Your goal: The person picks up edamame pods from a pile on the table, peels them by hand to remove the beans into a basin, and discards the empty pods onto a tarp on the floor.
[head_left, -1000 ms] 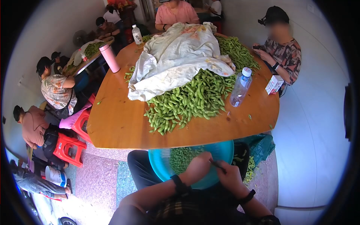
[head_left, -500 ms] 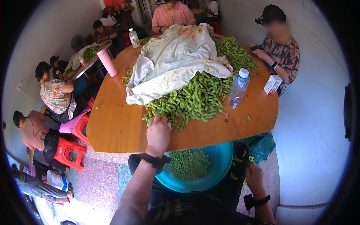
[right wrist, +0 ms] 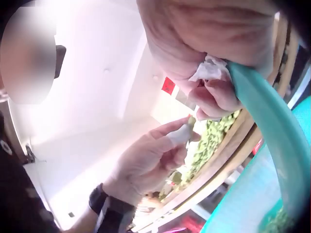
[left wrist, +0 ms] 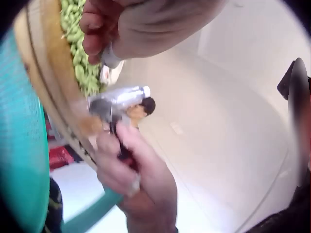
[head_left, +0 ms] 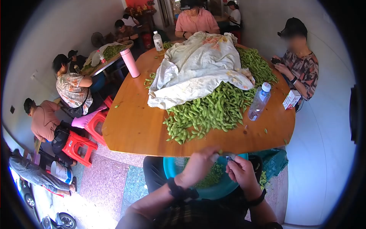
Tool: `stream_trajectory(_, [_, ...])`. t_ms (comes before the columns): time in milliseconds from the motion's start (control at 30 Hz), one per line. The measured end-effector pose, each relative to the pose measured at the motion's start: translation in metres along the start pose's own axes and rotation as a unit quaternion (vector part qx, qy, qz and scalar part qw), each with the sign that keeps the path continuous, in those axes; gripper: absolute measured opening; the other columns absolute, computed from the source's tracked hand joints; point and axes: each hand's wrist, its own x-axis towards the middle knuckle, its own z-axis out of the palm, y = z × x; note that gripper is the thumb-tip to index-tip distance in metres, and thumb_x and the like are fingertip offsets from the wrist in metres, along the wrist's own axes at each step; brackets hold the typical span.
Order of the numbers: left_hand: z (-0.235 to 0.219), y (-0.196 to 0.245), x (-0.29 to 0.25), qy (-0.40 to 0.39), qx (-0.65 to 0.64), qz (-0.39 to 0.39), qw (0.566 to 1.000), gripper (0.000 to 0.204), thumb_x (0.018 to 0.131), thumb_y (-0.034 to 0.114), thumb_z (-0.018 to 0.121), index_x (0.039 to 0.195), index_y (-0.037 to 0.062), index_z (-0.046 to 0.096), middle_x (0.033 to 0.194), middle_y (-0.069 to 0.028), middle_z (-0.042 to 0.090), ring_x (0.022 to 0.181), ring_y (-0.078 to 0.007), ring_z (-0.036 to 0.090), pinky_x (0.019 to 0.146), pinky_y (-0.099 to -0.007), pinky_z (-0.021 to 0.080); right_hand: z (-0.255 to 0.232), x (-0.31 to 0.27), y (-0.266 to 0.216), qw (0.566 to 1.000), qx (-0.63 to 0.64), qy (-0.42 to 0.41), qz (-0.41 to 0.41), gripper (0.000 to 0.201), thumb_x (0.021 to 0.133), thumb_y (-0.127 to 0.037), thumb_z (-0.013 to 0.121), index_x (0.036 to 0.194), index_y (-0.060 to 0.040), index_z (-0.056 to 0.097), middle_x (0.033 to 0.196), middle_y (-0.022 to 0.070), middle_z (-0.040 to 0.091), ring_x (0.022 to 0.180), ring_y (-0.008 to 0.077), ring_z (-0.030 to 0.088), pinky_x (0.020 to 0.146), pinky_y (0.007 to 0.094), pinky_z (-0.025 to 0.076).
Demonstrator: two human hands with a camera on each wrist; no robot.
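Bright room, pale walls, speckled floor (head_left: pixel 105 173); people seated at a wooden tabletop (head_left: pixel 129 131) and at another beyond it. Green pods (head_left: pixel 207 114) heaped on the near tabletop, partly under a stained white cloth (head_left: pixel 202 65).

Containers: teal basin (head_left: pixel 219 193) in the wearer's lap, below the table edge, shelled green beans (head_left: pixel 212 175) in its bottom. Clear bottle (head_left: pixel 259 104), capped, right of the heap; small carton (head_left: pixel 291 99) farther right. Pink flask (head_left: pixel 130 64) upright at left, contents hidden. Labelled bottle (head_left: pixel 158 42) beyond it. White bucket (head_left: pixel 61 172) on the floor at far left; contents cannot be told.

Hands: close together above the basin. Left hand (head_left: pixel 200 166) pinches a single pod (right wrist: pixel 191 122) between thumb and fingers. Right hand (head_left: pixel 244 172) grips a small dark-handled tool (left wrist: pixel 113 122), its grey end blurred.

Against half a second ago: left hand was at the heap's near edge, right hand low beside the basin; now both meet over it. Cloth, flask and bottles keep their places on the wood.
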Motion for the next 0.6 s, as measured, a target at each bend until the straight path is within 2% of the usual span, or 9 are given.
stream_trajectory(67, [0.009, 0.004, -0.011, -0.022, -0.095, -0.016, 0.995, 0.029, 0.091, 0.005, 0.063, 0.120, 0.0015, 0.062, 0.091, -0.0120, 0.066, 0.075, -0.0180, 0.065, 0.068, -0.0337, 0.053, 0.006, 0.001, 0.002, 1.000, 0.009, -0.010, 0.003, 0.021, 0.098, -0.012, 0.053, 0.079, -0.0034, 0.053, 0.068, 0.0023, 0.058, 0.048, 0.0053, 0.048, 0.043, 0.0200, 0.035])
stream_trajectory(200, [0.020, -0.001, -0.025, -0.017, -0.111, -0.043, 0.993, 0.031, 0.089, 0.003, 0.064, 0.120, 0.0009, 0.061, 0.093, -0.0123, 0.065, 0.074, -0.0211, 0.065, 0.067, -0.0327, 0.052, 0.010, -0.005, 0.008, 0.999, 0.027, -0.016, 0.033, 0.019, 0.098, -0.012, 0.054, 0.081, -0.0021, 0.054, 0.068, 0.0015, 0.056, 0.049, 0.0051, 0.048, 0.043, 0.0203, 0.034])
stream_trajectory(267, [0.023, 0.001, -0.030, 0.021, -0.014, 0.051, 0.998, 0.033, 0.088, 0.002, 0.064, 0.121, 0.0004, 0.060, 0.093, -0.0131, 0.064, 0.073, -0.0247, 0.065, 0.065, -0.0321, 0.052, 0.010, -0.008, 0.011, 0.998, 0.028, -0.013, 0.051, 0.018, 0.098, -0.011, 0.054, 0.082, -0.0015, 0.055, 0.068, 0.0014, 0.056, 0.050, 0.0051, 0.048, 0.044, 0.0202, 0.035])
stream_trajectory(300, [0.023, 0.004, -0.032, 0.020, -0.016, 0.052, 0.998, 0.033, 0.088, 0.002, 0.064, 0.121, 0.0004, 0.060, 0.093, -0.0131, 0.064, 0.073, -0.0247, 0.065, 0.065, -0.0321, 0.052, 0.011, -0.010, 0.013, 0.999, 0.023, -0.015, 0.040, 0.016, 0.098, -0.011, 0.054, 0.085, -0.0008, 0.057, 0.069, 0.0015, 0.056, 0.051, 0.0052, 0.048, 0.045, 0.0202, 0.035])
stream_trajectory(367, [0.024, 0.009, -0.036, 0.014, -0.022, 0.014, 1.000, 0.033, 0.087, 0.001, 0.063, 0.120, 0.0001, 0.060, 0.091, -0.0144, 0.063, 0.074, -0.0304, 0.065, 0.065, -0.0341, 0.053, 0.010, -0.013, 0.020, 0.999, 0.018, -0.012, 0.030, 0.014, 0.098, -0.010, 0.054, 0.089, 0.0000, 0.058, 0.070, 0.0015, 0.056, 0.051, 0.0053, 0.048, 0.046, 0.0201, 0.035])
stream_trajectory(600, [0.034, 0.000, -0.046, 0.014, 0.016, 0.027, 0.999, 0.031, 0.087, 0.003, 0.063, 0.118, 0.0011, 0.060, 0.091, -0.0160, 0.064, 0.078, -0.0344, 0.066, 0.067, -0.0378, 0.054, 0.020, -0.018, 0.037, 0.995, 0.086, 0.016, 0.039, 0.013, 0.097, -0.008, 0.053, 0.104, 0.0003, 0.059, 0.070, 0.0000, 0.054, 0.053, 0.0055, 0.046, 0.047, 0.0203, 0.034])
